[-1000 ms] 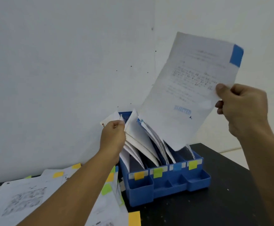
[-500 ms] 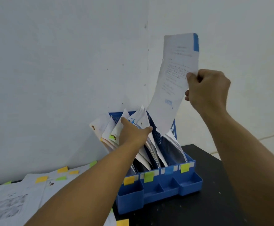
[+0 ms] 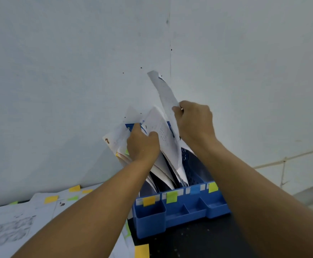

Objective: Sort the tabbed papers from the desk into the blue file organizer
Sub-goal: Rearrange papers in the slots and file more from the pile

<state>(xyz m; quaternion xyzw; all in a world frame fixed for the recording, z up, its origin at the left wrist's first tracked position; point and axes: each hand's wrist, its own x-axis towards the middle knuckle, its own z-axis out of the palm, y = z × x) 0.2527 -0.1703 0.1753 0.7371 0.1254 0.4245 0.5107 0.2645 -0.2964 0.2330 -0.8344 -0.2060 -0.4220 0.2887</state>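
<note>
The blue file organizer (image 3: 185,218) stands on the black desk against the white wall, with yellow, green and blue tabs along its front dividers. My right hand (image 3: 194,123) grips a blue-tabbed sheet (image 3: 166,94), edge-on to me, its lower part down among the filed papers. My left hand (image 3: 142,144) holds back a bundle of filed papers (image 3: 114,140) to the left, thumb against a printed sheet (image 3: 161,131). The slot bottom is hidden by paper.
Loose tabbed papers (image 3: 21,216) with yellow and green tabs cover the desk at the left. Another yellow tab (image 3: 141,250) lies near the front edge. The black desk (image 3: 198,243) runs in front of and to the right of the organizer.
My right hand has come down and left, lowering the blue-tabbed sheet from high above into the organizer. My left hand has kept pushing the filed papers leftward.
</note>
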